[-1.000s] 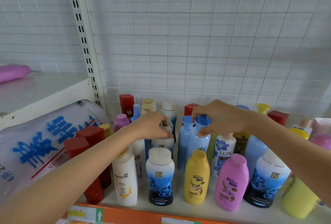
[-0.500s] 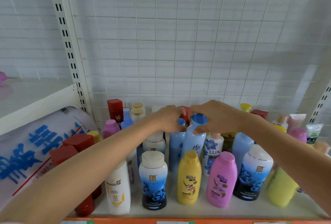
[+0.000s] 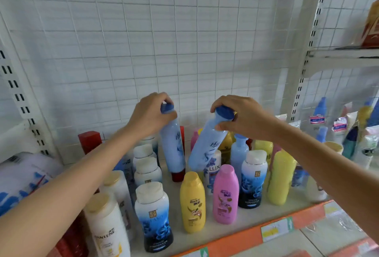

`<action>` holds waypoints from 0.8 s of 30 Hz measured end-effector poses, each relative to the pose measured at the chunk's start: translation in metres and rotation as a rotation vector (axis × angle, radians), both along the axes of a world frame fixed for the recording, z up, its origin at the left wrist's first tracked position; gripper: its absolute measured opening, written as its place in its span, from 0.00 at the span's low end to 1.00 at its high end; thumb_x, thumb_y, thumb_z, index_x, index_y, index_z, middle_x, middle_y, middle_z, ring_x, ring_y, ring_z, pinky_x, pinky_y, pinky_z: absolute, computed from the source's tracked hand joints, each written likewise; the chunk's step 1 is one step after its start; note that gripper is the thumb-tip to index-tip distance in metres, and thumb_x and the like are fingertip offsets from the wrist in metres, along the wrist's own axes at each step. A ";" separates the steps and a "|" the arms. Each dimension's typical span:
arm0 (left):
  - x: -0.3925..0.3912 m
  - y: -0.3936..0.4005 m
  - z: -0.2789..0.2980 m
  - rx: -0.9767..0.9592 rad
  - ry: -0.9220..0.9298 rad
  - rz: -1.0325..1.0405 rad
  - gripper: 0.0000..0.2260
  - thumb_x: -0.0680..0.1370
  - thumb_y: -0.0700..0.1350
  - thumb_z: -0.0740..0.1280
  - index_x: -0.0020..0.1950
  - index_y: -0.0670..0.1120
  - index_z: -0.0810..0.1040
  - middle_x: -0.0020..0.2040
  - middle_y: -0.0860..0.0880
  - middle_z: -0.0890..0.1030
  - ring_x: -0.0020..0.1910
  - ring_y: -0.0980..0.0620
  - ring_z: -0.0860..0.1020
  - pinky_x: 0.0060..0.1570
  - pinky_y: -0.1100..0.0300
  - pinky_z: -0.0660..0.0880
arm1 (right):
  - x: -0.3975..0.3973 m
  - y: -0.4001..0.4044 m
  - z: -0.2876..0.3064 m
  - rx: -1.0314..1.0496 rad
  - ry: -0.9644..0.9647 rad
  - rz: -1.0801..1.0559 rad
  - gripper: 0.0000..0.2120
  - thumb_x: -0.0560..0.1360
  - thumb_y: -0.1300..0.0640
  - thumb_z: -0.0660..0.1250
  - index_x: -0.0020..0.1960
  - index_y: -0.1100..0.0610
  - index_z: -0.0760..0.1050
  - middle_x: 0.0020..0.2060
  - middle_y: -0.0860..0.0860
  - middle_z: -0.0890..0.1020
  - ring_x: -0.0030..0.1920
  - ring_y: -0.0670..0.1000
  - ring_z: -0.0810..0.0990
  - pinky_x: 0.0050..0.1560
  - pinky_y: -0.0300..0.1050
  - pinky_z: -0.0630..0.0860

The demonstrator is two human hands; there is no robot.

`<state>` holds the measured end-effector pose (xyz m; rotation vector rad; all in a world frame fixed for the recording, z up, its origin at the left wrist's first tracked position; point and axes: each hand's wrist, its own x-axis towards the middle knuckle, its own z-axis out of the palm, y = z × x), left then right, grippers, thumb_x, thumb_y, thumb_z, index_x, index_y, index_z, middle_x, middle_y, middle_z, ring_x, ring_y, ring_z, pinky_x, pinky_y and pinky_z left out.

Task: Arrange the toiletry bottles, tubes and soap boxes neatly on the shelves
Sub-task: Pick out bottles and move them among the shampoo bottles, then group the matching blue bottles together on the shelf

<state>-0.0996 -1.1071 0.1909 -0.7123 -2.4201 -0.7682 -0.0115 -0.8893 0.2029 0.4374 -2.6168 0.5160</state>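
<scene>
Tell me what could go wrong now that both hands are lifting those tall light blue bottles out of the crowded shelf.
1. The right hand grips its tilted light blue bottle only by the dark blue cap, so it might slip or swing.
2. Its base hangs just above the white LUX bottle and the pink bottle, and could topple them.
3. The left hand holds the other light blue bottle low among the white-capped bottles, which it may clip.

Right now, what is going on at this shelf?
A person is sorting toiletries on a white shelf. The left hand grips the cap end of one tall light-blue plastic bottle with a dark-blue cap; the right hand grips a matching second light-blue bottle. Both bottles are raised and tilted above the standing ones, among them a yellow bottle and a pink bottle in the front row.
</scene>
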 end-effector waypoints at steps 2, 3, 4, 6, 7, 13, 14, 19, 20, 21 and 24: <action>0.007 0.001 0.022 0.124 0.133 0.015 0.08 0.72 0.43 0.68 0.49 0.44 0.77 0.47 0.48 0.76 0.44 0.51 0.73 0.44 0.60 0.66 | 0.010 0.004 0.007 -0.075 0.064 -0.024 0.15 0.68 0.56 0.73 0.53 0.50 0.74 0.45 0.43 0.75 0.44 0.47 0.73 0.41 0.25 0.67; 0.011 0.002 0.032 0.171 0.208 0.020 0.08 0.72 0.43 0.68 0.49 0.43 0.77 0.47 0.46 0.76 0.44 0.51 0.73 0.43 0.61 0.65 | 0.014 0.007 0.010 -0.108 0.096 -0.028 0.15 0.68 0.56 0.73 0.53 0.51 0.75 0.45 0.44 0.76 0.45 0.48 0.74 0.43 0.26 0.68; 0.016 0.003 0.041 0.214 0.279 0.023 0.08 0.72 0.42 0.68 0.49 0.42 0.76 0.47 0.46 0.76 0.44 0.52 0.72 0.43 0.63 0.64 | 0.019 0.010 0.013 -0.139 0.130 -0.031 0.16 0.67 0.57 0.74 0.53 0.52 0.75 0.45 0.44 0.76 0.46 0.49 0.75 0.44 0.31 0.70; 0.027 0.009 0.054 0.295 0.385 0.013 0.09 0.72 0.43 0.68 0.49 0.40 0.76 0.48 0.45 0.77 0.44 0.54 0.71 0.42 0.65 0.63 | 0.030 0.019 0.020 -0.179 0.205 -0.048 0.16 0.67 0.57 0.74 0.53 0.53 0.75 0.44 0.43 0.76 0.45 0.49 0.76 0.45 0.33 0.71; 0.031 0.013 0.058 0.334 0.416 -0.002 0.10 0.72 0.44 0.67 0.49 0.40 0.76 0.48 0.45 0.77 0.43 0.55 0.71 0.42 0.67 0.64 | 0.035 0.025 0.023 -0.190 0.237 -0.061 0.15 0.68 0.57 0.74 0.53 0.52 0.75 0.44 0.42 0.75 0.44 0.48 0.76 0.45 0.32 0.71; 0.059 0.073 0.067 0.496 0.457 -0.116 0.14 0.71 0.47 0.64 0.51 0.38 0.75 0.44 0.55 0.73 0.42 0.67 0.70 0.44 0.79 0.63 | 0.078 0.078 0.036 -0.242 0.317 -0.157 0.15 0.69 0.58 0.73 0.54 0.52 0.75 0.46 0.45 0.75 0.37 0.47 0.76 0.48 0.46 0.76; 0.064 0.088 0.066 0.507 0.450 -0.143 0.14 0.72 0.47 0.64 0.51 0.38 0.75 0.43 0.58 0.72 0.42 0.67 0.71 0.44 0.79 0.63 | 0.088 0.091 0.037 -0.231 0.316 -0.182 0.15 0.69 0.58 0.73 0.54 0.52 0.75 0.46 0.45 0.75 0.37 0.48 0.76 0.48 0.46 0.75; 0.088 0.165 0.061 0.518 0.371 -0.264 0.13 0.72 0.46 0.64 0.51 0.39 0.75 0.42 0.61 0.72 0.43 0.65 0.72 0.45 0.76 0.65 | 0.135 0.155 0.038 -0.190 0.321 -0.307 0.15 0.69 0.57 0.73 0.55 0.51 0.76 0.46 0.44 0.75 0.37 0.38 0.73 0.45 0.37 0.72; 0.094 0.180 0.060 0.523 0.358 -0.285 0.12 0.72 0.46 0.64 0.51 0.40 0.76 0.43 0.58 0.73 0.43 0.64 0.72 0.45 0.76 0.65 | 0.145 0.168 0.039 -0.186 0.319 -0.326 0.15 0.69 0.56 0.73 0.55 0.51 0.76 0.46 0.44 0.75 0.37 0.37 0.73 0.44 0.36 0.71; 0.100 0.194 0.059 0.527 0.349 -0.304 0.12 0.72 0.46 0.64 0.51 0.40 0.76 0.44 0.55 0.74 0.43 0.64 0.72 0.45 0.75 0.66 | 0.154 0.182 0.039 -0.189 0.315 -0.344 0.15 0.69 0.56 0.73 0.55 0.51 0.76 0.46 0.44 0.75 0.38 0.37 0.73 0.44 0.34 0.70; 0.119 0.237 0.058 0.527 0.335 -0.353 0.12 0.72 0.47 0.64 0.51 0.41 0.76 0.47 0.50 0.77 0.43 0.59 0.73 0.45 0.73 0.66 | 0.181 0.221 0.042 -0.177 0.316 -0.408 0.15 0.69 0.55 0.72 0.55 0.51 0.76 0.47 0.44 0.75 0.40 0.44 0.73 0.42 0.28 0.68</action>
